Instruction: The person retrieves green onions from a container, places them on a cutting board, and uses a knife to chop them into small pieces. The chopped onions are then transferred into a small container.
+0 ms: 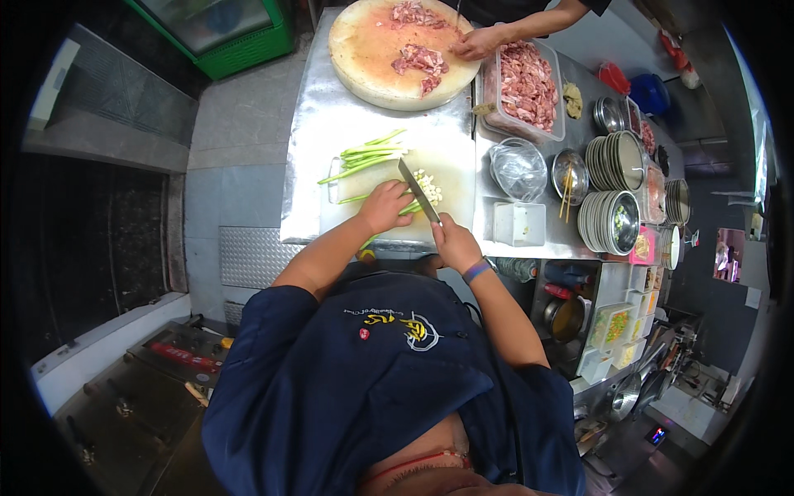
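On a pale plastic cutting board [450,155], my left hand [386,206] presses down on green stalks, fingers curled over them beside the blade. My right hand [458,243] grips the handle of a kitchen knife [419,192], whose blade points away and to the left over the board. Small pale chopped pieces [429,186] lie along the blade's right side. Further green stalks [366,155] rest in a bundle at the upper left of the board, beyond my left hand.
A co-worker's hand [474,44] is at a round chopping block [360,74] with cut meat. To its right stands a plastic tub of meat [528,87]. Nearer are a plastic-covered bowl [518,169], a white square container [520,224], a metal bowl with chopsticks [569,177] and stacked plates [600,220].
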`<state>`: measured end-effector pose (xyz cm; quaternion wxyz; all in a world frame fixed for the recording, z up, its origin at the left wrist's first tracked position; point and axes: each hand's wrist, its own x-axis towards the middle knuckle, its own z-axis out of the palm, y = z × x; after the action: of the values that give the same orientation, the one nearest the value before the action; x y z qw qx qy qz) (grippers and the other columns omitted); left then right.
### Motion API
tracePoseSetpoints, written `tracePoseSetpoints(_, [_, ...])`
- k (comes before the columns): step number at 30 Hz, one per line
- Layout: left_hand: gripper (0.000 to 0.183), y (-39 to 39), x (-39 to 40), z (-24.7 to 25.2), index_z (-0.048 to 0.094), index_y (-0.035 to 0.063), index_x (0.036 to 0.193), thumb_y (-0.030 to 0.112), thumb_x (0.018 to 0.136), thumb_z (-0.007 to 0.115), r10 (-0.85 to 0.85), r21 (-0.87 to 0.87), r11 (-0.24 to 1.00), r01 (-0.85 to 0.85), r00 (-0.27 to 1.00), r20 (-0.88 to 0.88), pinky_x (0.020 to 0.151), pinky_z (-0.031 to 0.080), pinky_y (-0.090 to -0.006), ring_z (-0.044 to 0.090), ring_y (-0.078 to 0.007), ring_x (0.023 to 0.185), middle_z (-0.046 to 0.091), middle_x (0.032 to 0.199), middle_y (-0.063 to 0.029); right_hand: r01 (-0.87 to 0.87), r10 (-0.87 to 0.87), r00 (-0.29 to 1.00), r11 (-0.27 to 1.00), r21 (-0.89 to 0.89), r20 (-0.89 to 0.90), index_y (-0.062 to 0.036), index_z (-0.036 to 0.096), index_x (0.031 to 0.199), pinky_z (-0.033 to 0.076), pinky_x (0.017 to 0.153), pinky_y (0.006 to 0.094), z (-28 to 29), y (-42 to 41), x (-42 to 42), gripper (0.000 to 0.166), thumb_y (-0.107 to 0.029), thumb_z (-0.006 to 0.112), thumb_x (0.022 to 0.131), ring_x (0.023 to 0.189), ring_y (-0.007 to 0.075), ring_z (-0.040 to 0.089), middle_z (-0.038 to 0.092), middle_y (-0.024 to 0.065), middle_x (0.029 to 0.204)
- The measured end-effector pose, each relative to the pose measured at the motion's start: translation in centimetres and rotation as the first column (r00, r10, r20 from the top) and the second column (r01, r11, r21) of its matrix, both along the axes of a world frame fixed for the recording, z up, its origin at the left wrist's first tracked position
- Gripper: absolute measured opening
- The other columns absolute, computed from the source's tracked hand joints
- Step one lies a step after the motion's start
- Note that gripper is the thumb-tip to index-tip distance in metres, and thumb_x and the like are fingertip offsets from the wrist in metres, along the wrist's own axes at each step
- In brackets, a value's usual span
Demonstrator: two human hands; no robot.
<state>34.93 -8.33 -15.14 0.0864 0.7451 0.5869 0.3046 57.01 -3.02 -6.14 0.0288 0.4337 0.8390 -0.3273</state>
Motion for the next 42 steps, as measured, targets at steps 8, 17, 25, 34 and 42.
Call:
tracePoseSetpoints(8, [0.042,-0.5,0.4,-0.4,0.066,0.0064,0.105,0.030,0.072,0.075,-0.005,-0.053,0.999,0.005,1.000,0.001,0.098,0.046,-0.0435,0.055,-0.0348,0.112,0.059,0.118,-0.0163,0.037,-0.037,0.999,0.999,-0.023,-0.004,-0.0048,0.051,0.110,0.050,0.069,0.0577,-3.6,-1.5,-0.6,0.028,-0.031,0.049,0.101,0.076,0.0481,0.065,0.066,0.0284,0.078])
tracePoseSetpoints(17, [0.046,-1.0,-0.6,1.2,0.066,0.0077,0.107,0.031,0.069,0.077,0.054,-0.078,0.995,-0.055,0.999,-0.005,0.098,0.045,-0.0441,0.053,-0.0335,0.114,0.058,0.117,-0.0148,0.010,-0.009,1.000,1.000,0.030,-0.009,-0.0058,0.052,0.110,0.051,0.069,0.0570,-1.0,0.2,-0.8,0.027,-0.032,0.048,0.101,0.076,0.0474,0.065,0.067,0.0272,0.080])
tracePoseSetpoints(25, [0.044,-1.0,-0.3,0.6,0.066,0.0063,0.104,0.030,0.068,0.076,0.049,-0.072,0.996,-0.046,0.998,0.042,0.097,0.045,-0.0434,0.054,-0.0331,0.111,0.060,0.112,-0.0137,-0.043,0.043,0.999,0.999,-0.009,-0.011,-0.0034,0.051,0.112,0.050,0.068,0.0590,-0.6,-1.2,0.0,0.029,-0.030,0.049,0.101,0.076,0.0499,0.064,0.066,0.0284,0.078])
tracePoseSetpoints(34, [0.041,-1.0,-0.5,0.7,0.065,0.0055,0.104,0.026,0.070,0.076,0.072,-0.031,0.997,-0.070,0.996,0.050,0.096,0.046,-0.0442,0.055,-0.0343,0.108,0.059,0.111,-0.0144,-0.004,0.004,0.998,1.000,-0.001,0.063,-0.0044,0.051,0.111,0.051,0.070,0.0569,-3.2,-1.4,-1.9,0.029,-0.032,0.047,0.102,0.077,0.0488,0.065,0.067,0.0279,0.080])
tracePoseSetpoints(42, [0.023,0.5,-4.9,0.9,0.064,0.0047,0.099,0.003,0.076,0.061,0.374,-0.108,0.914,-0.391,0.915,-0.148,0.091,0.046,-0.0446,0.058,-0.0332,0.104,0.060,0.105,-0.0140,0.106,-0.104,0.992,0.994,0.018,-0.066,-0.0051,0.053,0.117,0.051,0.073,0.0569,-4.1,-0.4,0.9,0.034,-0.035,0.048,0.101,0.082,0.0491,0.065,0.068,0.0277,0.085])
